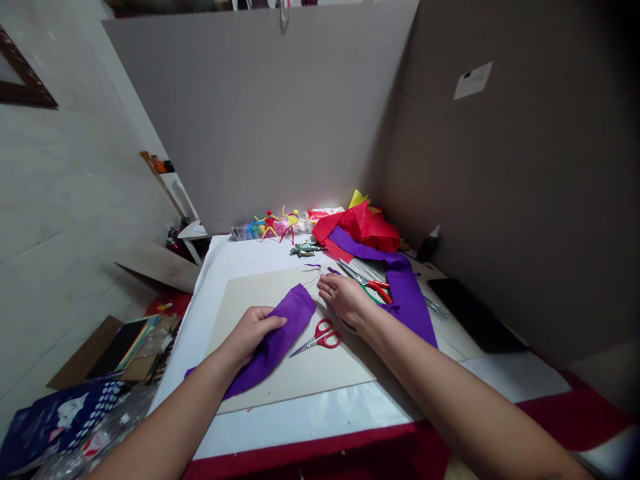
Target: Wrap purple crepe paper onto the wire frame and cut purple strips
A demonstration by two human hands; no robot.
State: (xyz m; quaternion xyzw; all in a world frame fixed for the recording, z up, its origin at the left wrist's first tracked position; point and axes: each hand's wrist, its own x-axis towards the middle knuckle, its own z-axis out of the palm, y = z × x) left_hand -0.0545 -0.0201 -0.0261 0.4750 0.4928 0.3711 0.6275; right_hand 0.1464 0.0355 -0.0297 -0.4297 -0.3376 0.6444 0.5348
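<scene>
My left hand (253, 333) rests on a folded purple paper strip (280, 330) that lies on a beige board (310, 373), with the thumb over the strip and the fingers curled round its edge. My right hand (343, 297) lies palm down at the far end of the strip, its fingertips at a thin wire piece with purple bits (320, 269). Red-handled scissors (320, 337) lie shut on the board between my two hands.
A long purple sheet (407, 293) and red paper (363, 227) lie behind my right hand, with red-handled pliers (375, 287) on them. Pipe-cleaner figures (280, 223) stand at the back. A black phone (473, 313) lies right, and grey partitions close off the back and right.
</scene>
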